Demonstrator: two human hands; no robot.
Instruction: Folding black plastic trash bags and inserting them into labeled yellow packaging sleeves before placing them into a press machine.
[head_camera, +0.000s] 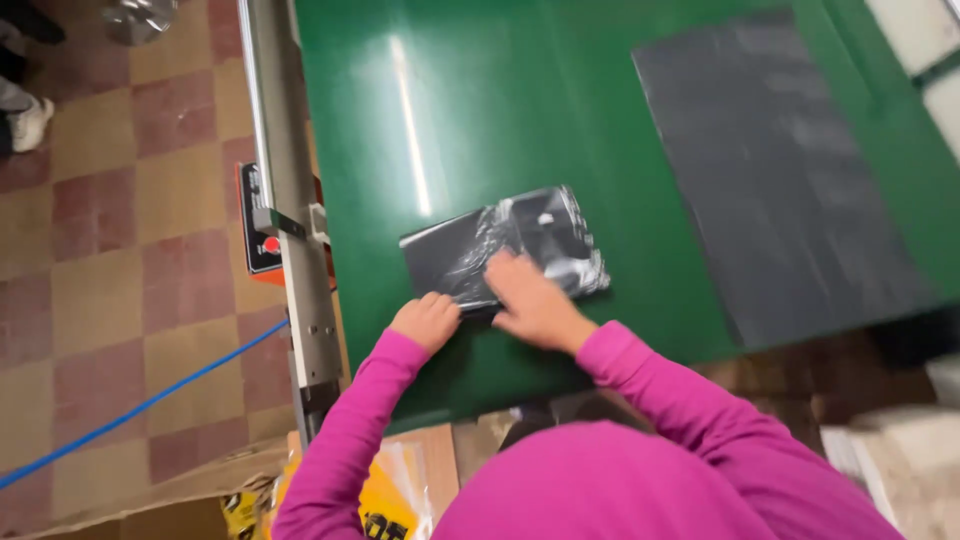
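**Both hands on a bagged dark item, green table**

Looking straight down on a green table (480, 120), shiny, with a strip of glare running up it. Landmark for everything: the dark package in clear plastic wrap (505, 245), lying flat near the table's near edge, tilted a bit.

- Right hand (535, 305) spread flat, palm down, pressing on the package's near part. Fingers open and splayed, not wrapped around anything.
- Left hand (427, 320) just left of that, curled loosely at the package's near-left corner, touching the wrap. Can't tell for sure if pinching the plastic or just resting against it.
- Magenta sleeves (350, 440) on both arms, coming in from below the package.
- Right of the package, well apart: a big dark grey sheet (780, 170) lying flat on the table.
- Left of the package: metal rail (285, 180) along the table edge, red-and-black control box (258, 225) on it.
- Further left: checkered tile floor (110, 260), blue cable (140, 405) running across.
- Below the package, past the table edge: cardboard box (430, 460) with yellow bags (385, 500).
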